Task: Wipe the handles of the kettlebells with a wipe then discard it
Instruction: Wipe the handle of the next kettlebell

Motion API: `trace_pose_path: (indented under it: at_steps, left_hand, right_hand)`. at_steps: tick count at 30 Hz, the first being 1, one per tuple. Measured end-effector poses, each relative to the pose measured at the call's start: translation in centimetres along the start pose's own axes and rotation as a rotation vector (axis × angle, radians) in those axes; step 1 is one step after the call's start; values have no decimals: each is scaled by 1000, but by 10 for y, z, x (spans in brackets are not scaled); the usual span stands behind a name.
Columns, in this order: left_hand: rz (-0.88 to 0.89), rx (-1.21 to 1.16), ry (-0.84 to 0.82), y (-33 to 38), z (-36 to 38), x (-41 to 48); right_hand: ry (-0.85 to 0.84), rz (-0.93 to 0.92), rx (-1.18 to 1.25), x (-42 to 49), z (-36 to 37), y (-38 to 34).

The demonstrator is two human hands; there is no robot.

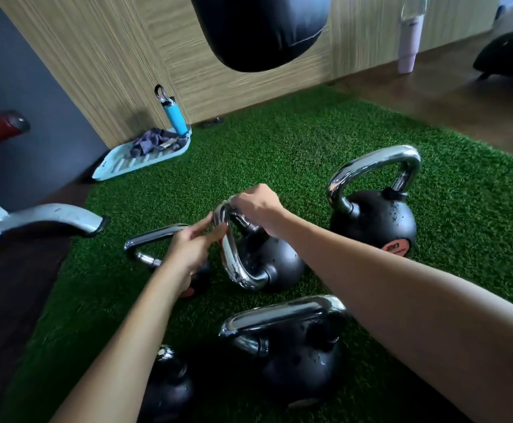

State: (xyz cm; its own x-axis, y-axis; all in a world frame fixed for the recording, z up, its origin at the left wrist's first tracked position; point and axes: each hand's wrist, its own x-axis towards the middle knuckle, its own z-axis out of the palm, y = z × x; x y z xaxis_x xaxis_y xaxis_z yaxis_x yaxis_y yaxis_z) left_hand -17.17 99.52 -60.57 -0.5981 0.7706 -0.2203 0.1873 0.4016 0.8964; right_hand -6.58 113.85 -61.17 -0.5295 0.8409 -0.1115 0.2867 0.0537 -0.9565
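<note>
A green turf mat (279, 141) lay before a wood-panelled wall (96, 56), and a black punching bag (261, 29) hung above its far edge. By the wall, a blue bottle (174, 114) stood at the end of a pale blue tray (117, 167) holding crumpled purple cloths (152, 141). A grey metal bar (44, 219) reached in from the left, and a pale tumbler (409, 41) stood far right.

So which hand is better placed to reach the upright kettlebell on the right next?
Right, most likely. The right hand grips the middle kettlebell's handle top, on the side facing the right kettlebell; the left hand pinches that handle farther away.
</note>
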Motion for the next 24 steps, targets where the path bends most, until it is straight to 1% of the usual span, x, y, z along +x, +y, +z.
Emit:
trace_pose_path:
  at_steps: [2,4,7,10,12,14,15,18,20,22,24]
  left_hand:
    - [6,-34,-14,-10,-6,1]
    - [1,-70,-25,-19,-9,-1]
    - [-14,-90,-5,-32,-10,5]
    - [-19,-113,-8,-39,-12,10]
    - [9,-133,-5,-33,-8,7]
    - [28,-125,17,-24,-4,4]
    - [30,-120,23,-21,-2,3]
    - [48,-113,18,-18,0,1]
    - [39,-123,-2,-17,0,-2]
    - [17,-121,2,-15,0,-4]
    - [-3,-123,12,-14,-1,-6]
  right_hand:
    - [-84,-49,-22,-4,0,0]
    - [-113,-91,-107,-5,2,9]
    - [-88,-81,-163,-6,4,18]
    - [-16,-203,-168,-14,4,16]
    - [-79,-262,-155,-26,1,13]
    - [-156,-267,-102,-36,-4,12]
    - [-160,-272,-86,-38,-6,12]
    - [-62,-294,-120,-34,-9,10]
    - [-22,-270,-83,-30,-8,4]
    - [-42,-250,-18,-34,-6,2]
    - [-103,-262,-22,-44,-5,7]
